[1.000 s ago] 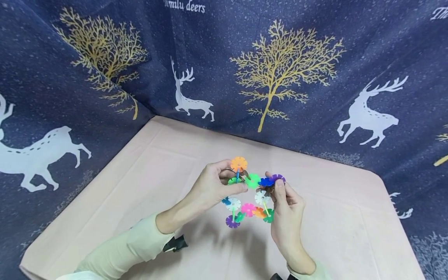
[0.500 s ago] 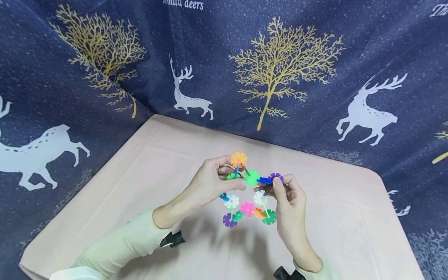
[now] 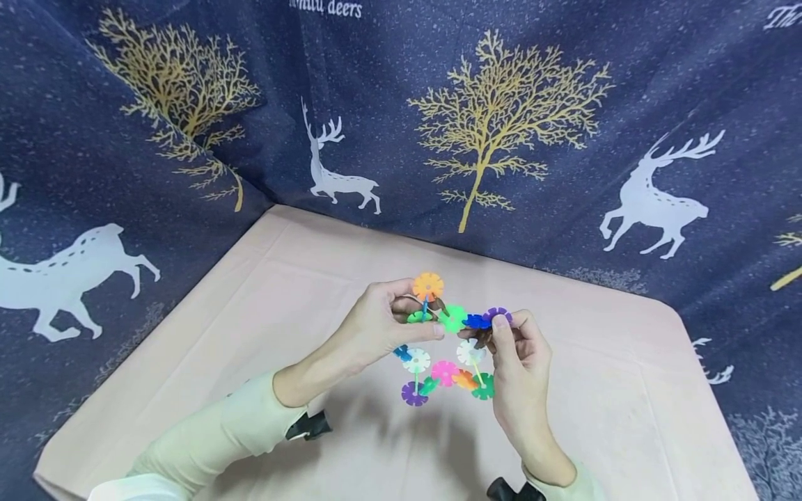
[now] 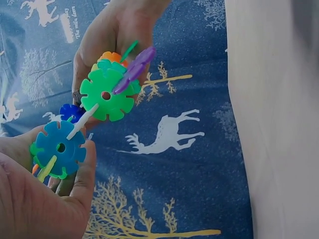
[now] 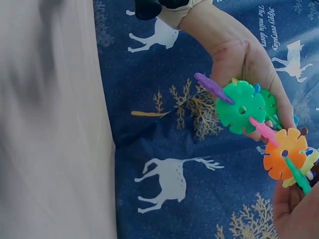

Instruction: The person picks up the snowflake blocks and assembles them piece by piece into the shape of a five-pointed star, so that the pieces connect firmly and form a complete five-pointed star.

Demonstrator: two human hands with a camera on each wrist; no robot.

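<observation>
A ring-like build of slotted plastic snowflake discs hangs between both hands above the table. At its upper left, my left hand (image 3: 366, 327) holds it, thumb in front beside a bright green disc (image 3: 452, 320). An orange disc (image 3: 428, 286) sticks up above that thumb. On the other side my right hand (image 3: 523, 369) pinches a purple disc (image 3: 501, 314), joined to a dark blue disc (image 3: 476, 321). White, pink (image 3: 445, 374), orange and green discs make up the lower part. In the left wrist view, a blue disc (image 4: 52, 139) lies in front of the left fingers, which partly hide behind it.
Pale pink cloth covers the table (image 3: 595, 417). Behind it hangs a dark blue curtain (image 3: 401, 139) printed with deer and trees. Black wrist gear (image 3: 308, 426) sits under the left sleeve, and more shows at the right wrist.
The right hand has shifted slightly rightward, and its index fingertip no longer shows above the purple disc. The build has moved up a little in the view. Both hands keep their hold.
</observation>
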